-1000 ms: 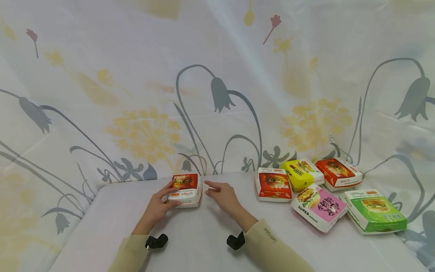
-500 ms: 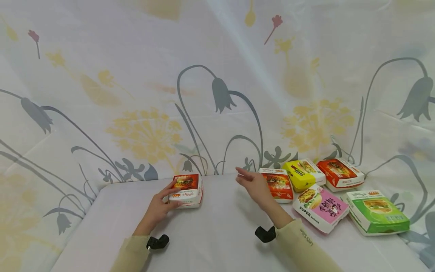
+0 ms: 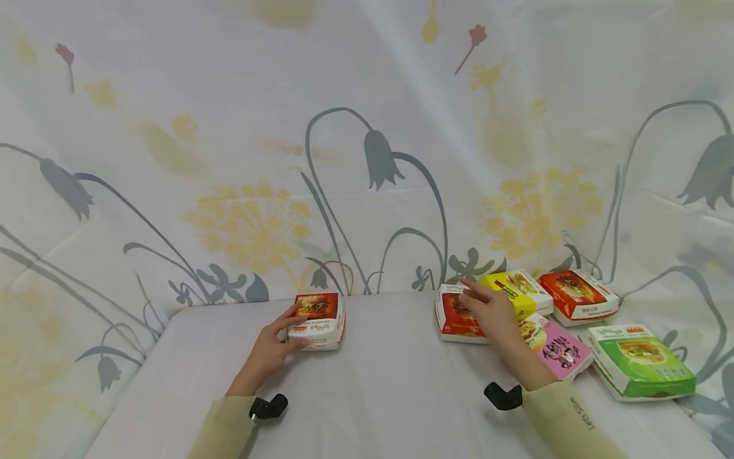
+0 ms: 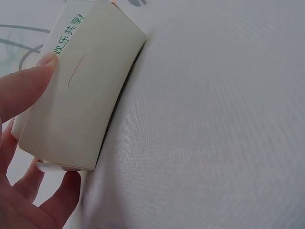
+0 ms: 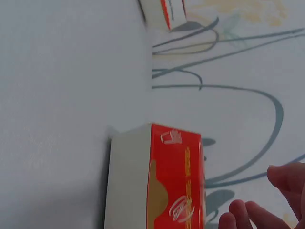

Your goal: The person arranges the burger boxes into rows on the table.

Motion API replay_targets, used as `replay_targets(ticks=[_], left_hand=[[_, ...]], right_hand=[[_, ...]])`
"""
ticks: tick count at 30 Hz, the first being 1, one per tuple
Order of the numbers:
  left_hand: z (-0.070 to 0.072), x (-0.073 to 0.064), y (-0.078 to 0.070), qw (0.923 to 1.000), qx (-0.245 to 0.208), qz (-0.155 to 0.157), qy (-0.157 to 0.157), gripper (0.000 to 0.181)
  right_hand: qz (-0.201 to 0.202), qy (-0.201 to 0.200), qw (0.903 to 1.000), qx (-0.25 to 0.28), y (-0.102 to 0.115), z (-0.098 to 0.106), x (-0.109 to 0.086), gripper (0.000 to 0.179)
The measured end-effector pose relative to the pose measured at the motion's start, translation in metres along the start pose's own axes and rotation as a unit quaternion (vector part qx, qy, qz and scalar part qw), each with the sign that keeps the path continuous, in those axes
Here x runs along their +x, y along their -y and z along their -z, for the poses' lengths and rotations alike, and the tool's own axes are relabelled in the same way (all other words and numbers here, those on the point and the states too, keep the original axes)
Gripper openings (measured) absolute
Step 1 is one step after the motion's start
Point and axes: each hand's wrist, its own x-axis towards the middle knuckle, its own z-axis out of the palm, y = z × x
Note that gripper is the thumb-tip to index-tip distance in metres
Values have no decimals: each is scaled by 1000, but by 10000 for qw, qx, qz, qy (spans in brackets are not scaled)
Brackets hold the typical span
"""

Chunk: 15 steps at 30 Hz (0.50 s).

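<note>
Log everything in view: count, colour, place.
red boxes: 3, red and white, left, middle, back right
yellow box: 1, yellow and white, between rightmost red boxes
pink box: 1, pink and white, in front of yellow
green box: 1, green and white, far right
table: 1, white, under boxes
backdrop: 1, flowered white, behind
wrist cameras: 2, black, cuffs
sleeves: 2, beige, forearms
left hand: 1, gripping left red box
right hand: 1, at middle red box

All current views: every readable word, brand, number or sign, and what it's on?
"欢乐共享!": side of the burger box in the left hand.
"Let's Slim", apparently: right sleeve.
Too small, blurred or stylised: remaining print on the held box and five other burger boxes.
</note>
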Motion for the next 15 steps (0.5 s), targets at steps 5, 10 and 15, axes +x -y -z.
replay_targets(ticks=[5, 10, 15], left_hand=[[1, -9, -25, 9999, -37, -108, 51, 48], [2, -12, -36, 9999, -33, 60, 134, 48], [0, -5, -15, 10000, 17, 98, -3, 49]], right_hand=[[176, -206, 9982, -544, -11, 24, -4, 48], [31, -289, 9963, -806, -17, 39, -7, 51], [-154, 47, 9948, -1004, -19, 43, -5, 56]])
